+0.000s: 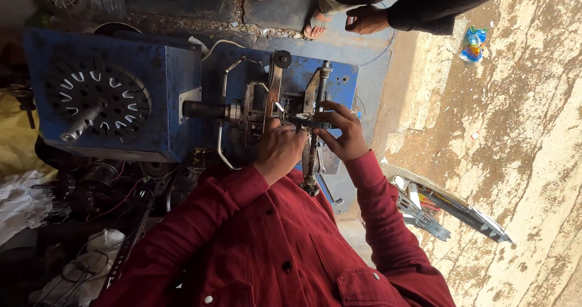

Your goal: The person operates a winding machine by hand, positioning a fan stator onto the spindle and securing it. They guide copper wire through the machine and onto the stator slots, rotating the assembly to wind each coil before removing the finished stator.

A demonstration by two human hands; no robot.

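Note:
A blue coil-winding machine (176,82) stands in front of me, with a metal spindle and former assembly (260,110) on its shaft. My left hand (279,152) is curled closed against the assembly's near side; what it grips is hidden. My right hand (342,131) pinches a small dark metal part (306,121) at the assembly's right end, beside a threaded rod (323,79). Both arms wear red sleeves. A slotted black stator disc (97,97) sits on the machine's left face.
Another person's hand (367,19) in a dark sleeve and sandalled feet (315,25) are at the top. Wires and dark motor parts (103,185) lie at left, white cloth (21,201) at far left. A metal bracket piece (448,207) leans on the rough wall at right.

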